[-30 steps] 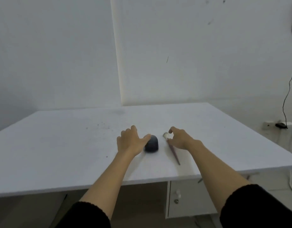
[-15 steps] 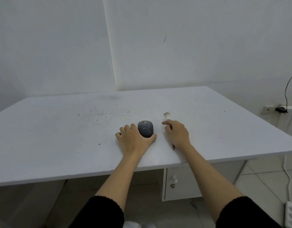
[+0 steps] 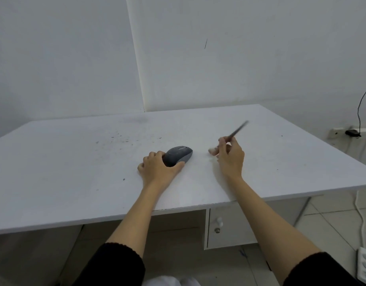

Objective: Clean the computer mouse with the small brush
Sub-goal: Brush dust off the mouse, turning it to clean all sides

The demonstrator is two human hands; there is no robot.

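Note:
A dark grey computer mouse [image 3: 179,155] lies on the white table [image 3: 75,162], turned so its front points to the right and away. My left hand [image 3: 159,169] grips its near end, fingers on the far side and thumb on the near side. My right hand [image 3: 230,156] is just right of the mouse and holds the small brush [image 3: 237,129] off the table. The thin dark handle sticks up and away to the right, blurred. The pale bristle end [image 3: 212,150] points left toward the mouse, a short gap from it.
Dark specks [image 3: 120,139] dot the table behind the mouse. Under the table's front edge sits a white drawer unit [image 3: 225,228] with a knob. A wall socket with a black cable [image 3: 352,132] is at the right, white walls behind.
My right hand has lifted the brush from the table and swung its handle up and away. My left hand has closed on the mouse and turned it to the right.

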